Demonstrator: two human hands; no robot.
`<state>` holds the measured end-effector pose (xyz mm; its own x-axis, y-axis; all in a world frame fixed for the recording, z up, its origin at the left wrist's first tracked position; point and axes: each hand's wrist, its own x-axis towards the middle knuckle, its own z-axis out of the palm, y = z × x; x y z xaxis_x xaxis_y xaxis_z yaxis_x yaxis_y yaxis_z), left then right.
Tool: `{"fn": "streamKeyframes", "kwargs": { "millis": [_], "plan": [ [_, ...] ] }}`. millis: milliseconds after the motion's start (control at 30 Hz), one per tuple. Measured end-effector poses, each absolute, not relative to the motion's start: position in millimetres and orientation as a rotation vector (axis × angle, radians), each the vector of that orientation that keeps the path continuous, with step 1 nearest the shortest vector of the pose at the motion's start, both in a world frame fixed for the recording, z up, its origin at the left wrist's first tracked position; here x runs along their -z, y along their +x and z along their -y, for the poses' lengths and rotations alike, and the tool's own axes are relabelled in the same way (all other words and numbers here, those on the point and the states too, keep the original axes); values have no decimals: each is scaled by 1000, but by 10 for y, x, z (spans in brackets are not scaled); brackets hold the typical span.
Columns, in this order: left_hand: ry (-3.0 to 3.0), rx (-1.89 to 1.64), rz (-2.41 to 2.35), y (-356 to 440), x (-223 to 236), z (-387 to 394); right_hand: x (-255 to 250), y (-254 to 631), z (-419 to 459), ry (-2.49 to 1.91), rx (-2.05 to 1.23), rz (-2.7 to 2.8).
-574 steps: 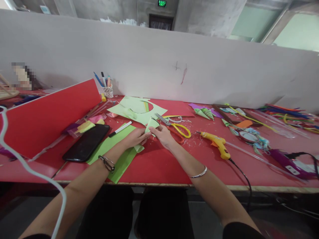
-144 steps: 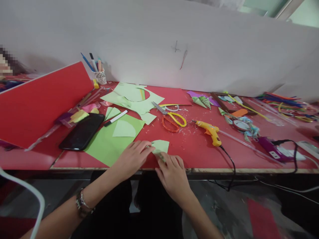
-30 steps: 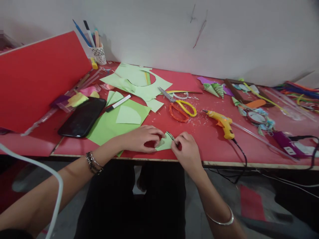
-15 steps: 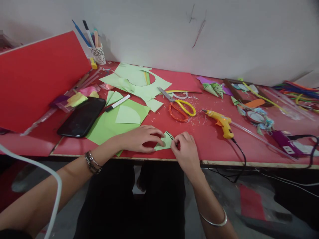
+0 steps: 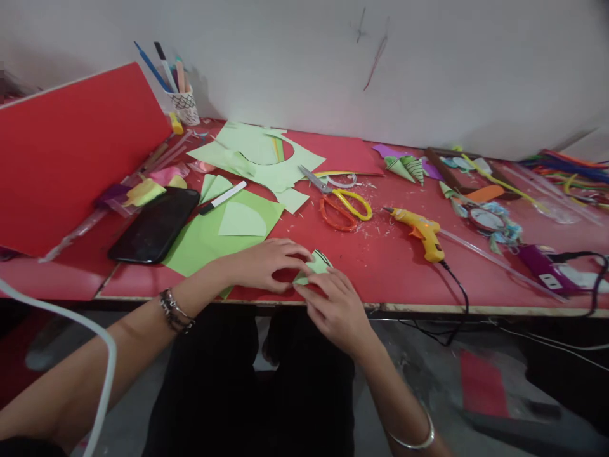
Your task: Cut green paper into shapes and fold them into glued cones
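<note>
A small pale green paper piece (image 5: 318, 262) with black curved lines along its upper edge lies near the table's front edge. My left hand (image 5: 264, 263) curves around its left side, thumb and forefinger closed onto it. From the right, my right hand (image 5: 337, 308) reaches over the paper with fingers pressed against its lower edge, hiding part of it. Left of the hands, another pale green paper cutout (image 5: 242, 219) rests on a brighter green sheet (image 5: 200, 238). A marker (image 5: 222, 197) lies just above that cutout.
Scissors (image 5: 335, 198) and a yellow glue gun (image 5: 421, 231) with a cord lie beyond the hands. A phone (image 5: 155, 227) and a leaning red board (image 5: 80, 152) are at left. Paper cones (image 5: 406, 169) and a purple device (image 5: 545, 270) are at right.
My right hand has moved left across the paper, its pinch at the right edge giving way to fingers laid over the lower part. My left hand stays nearly in place.
</note>
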<state>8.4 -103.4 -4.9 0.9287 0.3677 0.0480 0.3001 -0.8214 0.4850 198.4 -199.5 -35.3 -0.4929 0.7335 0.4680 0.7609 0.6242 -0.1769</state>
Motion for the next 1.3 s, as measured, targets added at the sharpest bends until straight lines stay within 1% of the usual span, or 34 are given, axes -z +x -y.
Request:
{"fn": "streamKeyframes", "kwargs": {
  "millis": [200, 633, 1000, 1133, 1300],
  "plan": [
    [2575, -168, -492, 86, 57, 1029, 369, 1956, 2018, -1179, 26, 2338],
    [2572, -113, -523, 94, 4, 1039, 332, 2249, 2068, -1475, -87, 2135],
    [2541, -114, -579, 93, -10, 1062, 387, 2396, 2088, -1556, -18, 2056],
    [2536, -102, -582, 89, -7, 1072, 335, 2331, 2043, -1574, -111, 2044],
    [2584, -94, -586, 63, 17, 1083, 195, 2212, 1953, -1542, -346, 2245]
  ]
}}
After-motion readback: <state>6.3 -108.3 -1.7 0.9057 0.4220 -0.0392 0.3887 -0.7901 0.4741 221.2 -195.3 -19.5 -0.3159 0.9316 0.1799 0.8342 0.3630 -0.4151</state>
